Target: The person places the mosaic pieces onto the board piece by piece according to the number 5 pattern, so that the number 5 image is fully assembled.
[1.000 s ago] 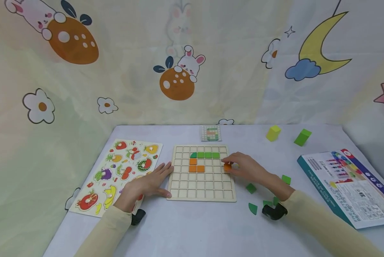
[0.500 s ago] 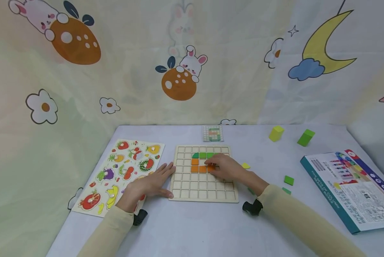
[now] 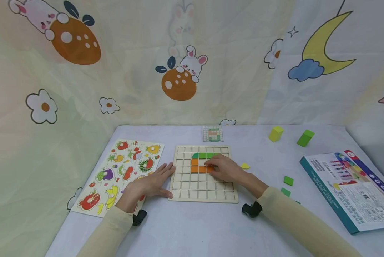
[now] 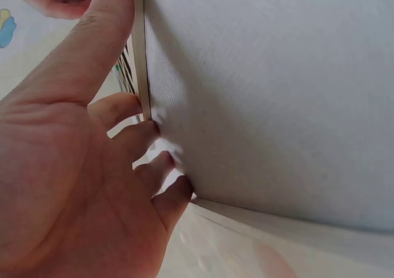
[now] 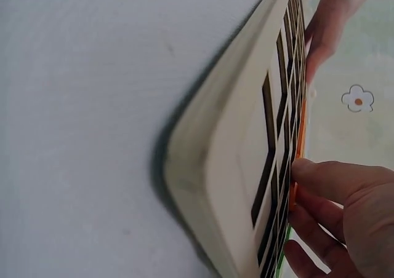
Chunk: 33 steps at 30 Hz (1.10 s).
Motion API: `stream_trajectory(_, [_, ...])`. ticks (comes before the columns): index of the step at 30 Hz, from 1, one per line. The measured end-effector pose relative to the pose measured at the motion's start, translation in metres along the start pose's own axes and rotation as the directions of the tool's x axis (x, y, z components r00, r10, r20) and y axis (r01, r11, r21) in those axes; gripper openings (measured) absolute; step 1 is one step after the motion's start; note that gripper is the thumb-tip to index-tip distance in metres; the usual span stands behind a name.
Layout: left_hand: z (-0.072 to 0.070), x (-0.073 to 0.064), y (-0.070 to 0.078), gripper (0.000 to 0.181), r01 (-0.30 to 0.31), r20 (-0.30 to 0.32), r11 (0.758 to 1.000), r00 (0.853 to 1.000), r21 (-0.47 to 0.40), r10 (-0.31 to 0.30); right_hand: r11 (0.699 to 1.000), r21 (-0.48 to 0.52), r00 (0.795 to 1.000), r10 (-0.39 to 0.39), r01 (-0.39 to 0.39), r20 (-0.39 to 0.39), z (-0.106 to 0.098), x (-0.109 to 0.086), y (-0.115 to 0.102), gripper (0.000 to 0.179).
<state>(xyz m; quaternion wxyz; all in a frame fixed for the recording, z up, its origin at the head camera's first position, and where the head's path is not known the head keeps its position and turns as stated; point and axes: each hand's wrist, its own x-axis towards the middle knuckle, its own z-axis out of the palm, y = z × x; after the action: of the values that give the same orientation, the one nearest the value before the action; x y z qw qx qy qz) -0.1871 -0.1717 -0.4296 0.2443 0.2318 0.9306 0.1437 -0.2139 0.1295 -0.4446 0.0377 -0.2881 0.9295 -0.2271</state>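
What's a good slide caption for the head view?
Right hand pinching an orange square on the gridded board, left hand touching the board's left edge.

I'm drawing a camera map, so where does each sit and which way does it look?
Head: on the head, looking forward and down at the grid board; both sleeves, left hand and right hand show.
Left wrist: on that wrist, looking past the left hand at the board's edge; part of the right hand shows.
Right wrist: on that wrist, looking along the board; both hands show partly.
Shared: head and right wrist both show the right hand touching an orange piece.
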Motion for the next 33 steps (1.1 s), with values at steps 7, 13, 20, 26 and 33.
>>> stream_trajectory(7, [0.001,0.000,0.001,0.099,0.002,0.003,1.000,1.000,0.004,-0.002,0.999,0.012,0.999,0.043,-0.042,-0.025,-0.014,-0.017,0.017,0.035])
stream_trajectory(13, [0.001,0.001,0.000,0.100,0.003,0.008,1.000,1.000,-0.005,-0.003,0.988,-0.008,0.986,0.154,-0.155,-0.070,-0.037,-0.047,0.046,0.039])
stream_trajectory(20, [-0.001,-0.001,-0.002,0.100,0.007,0.001,1.000,1.000,-0.009,-0.007,0.972,-0.031,0.967,0.228,-0.233,-0.117,-0.051,-0.074,0.066,0.037])
stream_trajectory(26, [-0.001,-0.003,-0.003,0.101,0.016,-0.002,0.999,1.000,-0.041,-0.016,0.978,-0.025,0.973,0.204,-0.208,-0.110,-0.042,-0.071,0.072,0.038])
stream_trajectory(33, [0.001,-0.001,-0.002,0.101,0.014,-0.006,0.999,1.000,-0.039,-0.014,0.990,-0.027,0.987,0.138,-0.140,-0.083,-0.039,-0.061,0.070,0.034])
